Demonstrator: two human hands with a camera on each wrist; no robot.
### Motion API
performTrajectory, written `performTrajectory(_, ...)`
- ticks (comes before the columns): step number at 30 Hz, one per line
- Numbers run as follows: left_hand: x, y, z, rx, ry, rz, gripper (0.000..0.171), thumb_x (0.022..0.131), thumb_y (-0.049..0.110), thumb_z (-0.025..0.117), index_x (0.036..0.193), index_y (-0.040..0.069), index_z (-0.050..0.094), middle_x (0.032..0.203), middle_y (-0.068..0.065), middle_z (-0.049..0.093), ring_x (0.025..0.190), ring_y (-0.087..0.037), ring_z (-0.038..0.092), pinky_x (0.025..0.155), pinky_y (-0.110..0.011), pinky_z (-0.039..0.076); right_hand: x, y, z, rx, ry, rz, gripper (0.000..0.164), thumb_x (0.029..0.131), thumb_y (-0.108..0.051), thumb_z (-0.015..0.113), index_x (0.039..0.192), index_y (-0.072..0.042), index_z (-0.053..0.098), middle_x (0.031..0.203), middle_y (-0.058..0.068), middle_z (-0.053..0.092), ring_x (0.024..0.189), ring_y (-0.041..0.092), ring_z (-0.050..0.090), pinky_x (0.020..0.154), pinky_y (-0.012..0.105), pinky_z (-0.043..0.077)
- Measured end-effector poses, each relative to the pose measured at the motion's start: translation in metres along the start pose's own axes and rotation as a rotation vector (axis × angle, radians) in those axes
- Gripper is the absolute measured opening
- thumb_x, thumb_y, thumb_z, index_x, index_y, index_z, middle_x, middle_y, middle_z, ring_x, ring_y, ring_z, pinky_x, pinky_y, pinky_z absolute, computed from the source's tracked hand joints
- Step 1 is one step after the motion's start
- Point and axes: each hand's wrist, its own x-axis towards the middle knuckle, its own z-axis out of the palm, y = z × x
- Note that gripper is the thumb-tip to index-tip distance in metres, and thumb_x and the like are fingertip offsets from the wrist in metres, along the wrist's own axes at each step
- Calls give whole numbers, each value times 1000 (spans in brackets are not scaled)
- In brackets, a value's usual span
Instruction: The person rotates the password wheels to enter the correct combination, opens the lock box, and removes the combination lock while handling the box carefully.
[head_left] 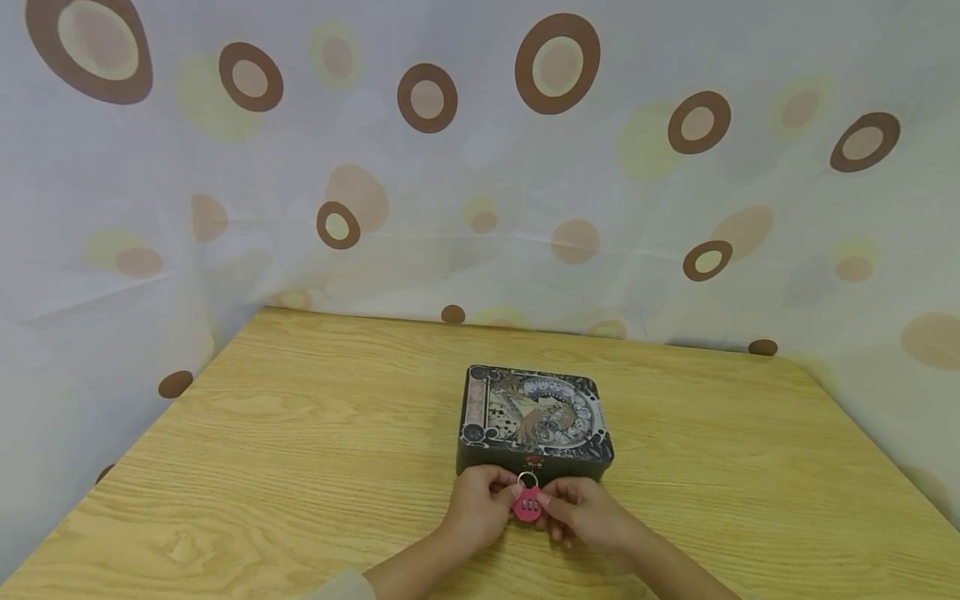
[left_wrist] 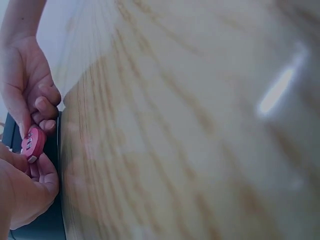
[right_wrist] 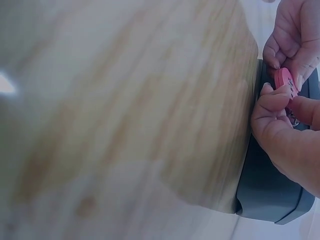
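Observation:
A pink combination padlock (head_left: 527, 505) with three number dials hangs at the front of a dark decorated box (head_left: 536, 412). Its silver shackle (head_left: 528, 478) stands up near the red-and-metal clasp (head_left: 533, 461) on the box's front; whether it is locked is too small to tell. My left hand (head_left: 480, 506) pinches the padlock's left side between thumb and fingers. From the right, my right hand (head_left: 585, 512) pinches the other side, thumb on the front face. Both wrist views show the padlock (left_wrist: 33, 144) between the two hands, against the box's dark side (right_wrist: 270, 180).
The box stands on a wood-grain table (head_left: 300, 433), nearer its front edge than its back. Behind and at both sides hangs a pale curtain (head_left: 480, 167) with brown, peach and yellow ovals.

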Motion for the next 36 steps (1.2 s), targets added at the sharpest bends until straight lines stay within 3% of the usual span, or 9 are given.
performTrajectory(8, 0, 1, 0, -6, 0, -1, 11, 85, 2, 61, 82, -9, 65, 69, -10, 62, 60, -8, 52, 50, -17, 44, 0, 0, 1, 0, -23, 6, 25, 96, -13, 47, 92, 10, 56, 71, -1, 58, 57, 7, 48, 49, 18, 41)
performTrajectory(30, -1, 2, 1, 38, 29, 14, 11, 83, 2, 63, 79, -7, 65, 70, -10, 63, 60, -6, 50, 51, -17, 43, 0, -3, 4, 4, 15, -34, 17, 89, -5, 55, 90, 11, 54, 66, -2, 54, 55, 6, 46, 47, 15, 39)
performTrajectory(36, -1, 2, 0, 26, 25, -3, 11, 84, 3, 63, 80, -7, 65, 69, -8, 61, 61, -7, 50, 52, -17, 43, -1, -2, 1, -2, 4, -34, 21, 94, -8, 49, 92, 12, 55, 70, 0, 57, 57, 6, 47, 48, 17, 40)
